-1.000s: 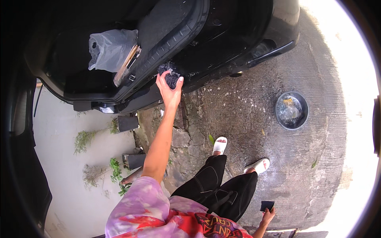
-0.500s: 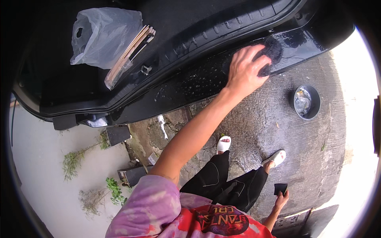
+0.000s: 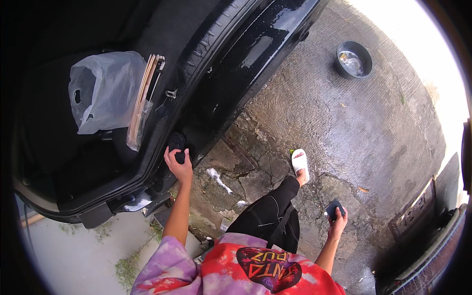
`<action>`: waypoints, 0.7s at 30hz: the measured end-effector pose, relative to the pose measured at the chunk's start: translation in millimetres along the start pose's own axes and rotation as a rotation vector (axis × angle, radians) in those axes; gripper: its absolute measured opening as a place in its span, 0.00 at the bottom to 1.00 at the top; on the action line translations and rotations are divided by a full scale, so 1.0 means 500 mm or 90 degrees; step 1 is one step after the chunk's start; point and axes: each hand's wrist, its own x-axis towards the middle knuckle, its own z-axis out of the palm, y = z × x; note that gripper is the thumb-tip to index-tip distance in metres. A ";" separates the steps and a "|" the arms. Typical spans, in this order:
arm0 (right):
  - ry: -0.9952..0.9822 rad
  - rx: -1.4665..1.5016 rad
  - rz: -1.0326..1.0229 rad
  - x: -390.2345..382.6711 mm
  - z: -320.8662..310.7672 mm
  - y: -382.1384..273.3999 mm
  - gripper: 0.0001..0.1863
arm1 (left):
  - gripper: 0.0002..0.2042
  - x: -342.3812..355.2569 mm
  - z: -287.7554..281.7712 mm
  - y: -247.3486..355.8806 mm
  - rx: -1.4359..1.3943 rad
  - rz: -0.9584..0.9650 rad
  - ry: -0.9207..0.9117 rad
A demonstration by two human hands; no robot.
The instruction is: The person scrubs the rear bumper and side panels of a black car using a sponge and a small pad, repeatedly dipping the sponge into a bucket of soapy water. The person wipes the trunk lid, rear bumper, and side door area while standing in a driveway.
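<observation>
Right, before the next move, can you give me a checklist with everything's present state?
1. Left grip holding the black scrubber: ok, thumb and fingers around it.
2. Scrubber pressed flat on the car: cannot tell, its underside is hidden.
3. Right grip holding the dark square: ok.
4. Bumper free of drops: not ok, some show.
5. Bucket upright: ok, on the ground.
6. Plastic bag apart from the scrubber: ok.

Outdoor concrete driveway, black car

Bag left of sticks in trunk; pad at bumper; basin right, on ground.
</observation>
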 end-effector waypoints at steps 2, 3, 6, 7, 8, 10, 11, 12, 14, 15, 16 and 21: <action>-0.061 -0.018 -0.059 0.038 0.046 0.071 0.11 | 0.18 0.040 -0.002 0.043 -0.055 0.109 -0.027; -0.085 -0.040 -0.122 0.066 0.052 0.116 0.11 | 0.19 0.053 0.028 0.071 -0.108 0.171 -0.046; -0.128 -0.033 -0.155 0.016 0.183 0.103 0.18 | 0.18 0.087 0.104 0.141 -0.155 0.367 -0.091; -0.176 -0.045 -0.118 0.011 0.222 0.114 0.21 | 0.17 0.116 0.121 0.175 -0.162 0.426 -0.107; -0.198 -0.058 -0.192 0.009 0.269 0.132 0.18 | 0.17 0.150 0.143 0.215 -0.166 0.505 -0.118; -0.259 -0.073 -0.207 -0.022 0.378 0.144 0.13 | 0.19 0.225 0.164 0.294 -0.137 0.620 -0.218; -0.264 -0.075 -0.248 -0.053 0.437 0.137 0.14 | 0.20 0.262 0.166 0.333 -0.108 0.672 -0.243; -0.296 -0.057 -0.251 -0.084 0.491 0.125 0.15 | 0.20 0.289 0.169 0.363 -0.091 0.702 -0.241; -0.330 0.098 -0.261 -0.098 0.582 0.123 0.18 | 0.19 0.311 0.178 0.409 -0.074 0.745 -0.218; -0.322 0.133 -0.283 -0.110 0.624 0.118 0.18 | 0.19 0.305 0.172 0.402 -0.061 0.740 -0.227; -0.308 0.099 -0.268 -0.121 0.651 0.111 0.18 | 0.19 0.280 0.165 0.372 -0.066 0.749 -0.229; -0.219 0.244 -0.315 -0.160 0.793 0.124 0.18 | 0.20 0.199 0.020 0.159 0.119 0.944 -0.549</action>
